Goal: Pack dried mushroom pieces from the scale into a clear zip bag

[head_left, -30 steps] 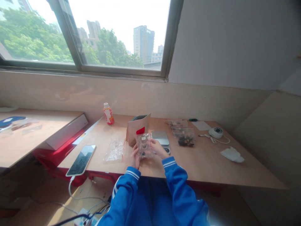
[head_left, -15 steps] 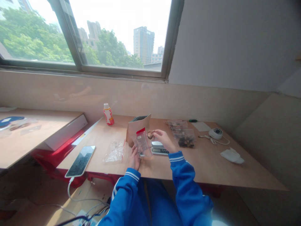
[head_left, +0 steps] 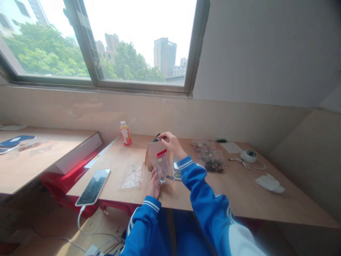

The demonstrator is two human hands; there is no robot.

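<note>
My left hand (head_left: 153,185) grips the lower left side of a clear zip bag (head_left: 165,165) with a red strip on top; small pieces inside are hard to make out. Behind that stands a brown kraft paper pouch (head_left: 153,151), its mouth open. Over the pouch's mouth, my right hand (head_left: 172,143) pinches a small brownish object (head_left: 162,137), partly hidden by the fingers. A digital scale (head_left: 177,172) sits beneath my right forearm, mostly covered. To the left of my left hand lies a bag of clear plastic (head_left: 130,176).
A red-and-white bottle (head_left: 125,133) stands at the back left. A phone (head_left: 93,186) on a cable lies at the left edge. Several zip bags with dark parts (head_left: 213,161), a white round device (head_left: 248,155) and a crumpled white tissue (head_left: 269,182) are on the right.
My right hand has moved up and left from beside the zip bag to the pouch's mouth, with the brownish object. My left hand keeps hold of the zip bag. The view has shifted slightly.
</note>
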